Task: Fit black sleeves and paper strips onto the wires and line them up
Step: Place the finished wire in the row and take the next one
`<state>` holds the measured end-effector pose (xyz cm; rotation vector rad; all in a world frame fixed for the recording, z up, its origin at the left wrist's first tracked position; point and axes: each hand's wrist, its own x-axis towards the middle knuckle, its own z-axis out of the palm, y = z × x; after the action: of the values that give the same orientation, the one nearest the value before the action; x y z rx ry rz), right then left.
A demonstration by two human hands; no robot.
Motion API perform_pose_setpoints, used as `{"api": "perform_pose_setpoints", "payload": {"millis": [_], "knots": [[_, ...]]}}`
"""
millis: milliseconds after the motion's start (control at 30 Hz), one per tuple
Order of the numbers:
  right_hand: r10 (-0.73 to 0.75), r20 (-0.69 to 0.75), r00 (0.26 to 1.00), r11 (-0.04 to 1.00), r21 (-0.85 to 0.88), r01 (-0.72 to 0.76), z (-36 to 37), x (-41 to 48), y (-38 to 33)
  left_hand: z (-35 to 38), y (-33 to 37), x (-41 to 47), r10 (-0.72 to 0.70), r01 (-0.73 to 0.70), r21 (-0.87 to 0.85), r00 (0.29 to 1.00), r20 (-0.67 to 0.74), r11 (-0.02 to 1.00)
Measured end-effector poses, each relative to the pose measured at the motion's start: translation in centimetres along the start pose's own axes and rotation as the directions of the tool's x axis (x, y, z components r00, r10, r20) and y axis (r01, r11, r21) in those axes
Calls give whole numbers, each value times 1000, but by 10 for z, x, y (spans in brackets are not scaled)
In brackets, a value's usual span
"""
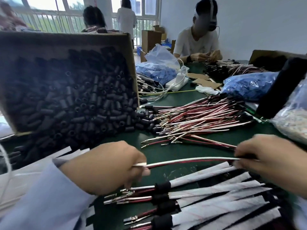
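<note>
My left hand (106, 166) pinches the metal-tipped end of a thin red-and-white twin wire (191, 161), thumb and fingers curled round it. My right hand (272, 161) grips the other end, fingers closed on it. The wire is stretched between them over the green worktop (179, 151), near its front edge.

Below it, along that front edge, lie the finished wires (207, 198) side by side. Each carries a short black tubular sleeve (162, 186) near its metal terminals, with a white paper strip (216, 190) wrapped along the length to the right of the sleeve. The terminals point left, roughly in line.

Toward the middle of the worktop is a loose pile of bare red-and-white wires (199, 117), fanned out. At the left edge a brown cardboard box (49, 42) stands tipped on its side, with black sleeves (74, 100) spread out of it onto the worktop as far as the pile. Toward the far right sit blue plastic bags (249, 85), and another person (197, 42) works at the far edge.
</note>
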<state>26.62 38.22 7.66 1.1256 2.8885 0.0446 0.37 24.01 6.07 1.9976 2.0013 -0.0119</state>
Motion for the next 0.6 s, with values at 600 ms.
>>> {"api": "perform_pose_setpoints", "payload": {"millis": [600], "knots": [[47, -606, 794, 557, 676, 482, 33, 56, -62, 1, -23, 12, -27, -312, -725, 910, -414, 615]]}}
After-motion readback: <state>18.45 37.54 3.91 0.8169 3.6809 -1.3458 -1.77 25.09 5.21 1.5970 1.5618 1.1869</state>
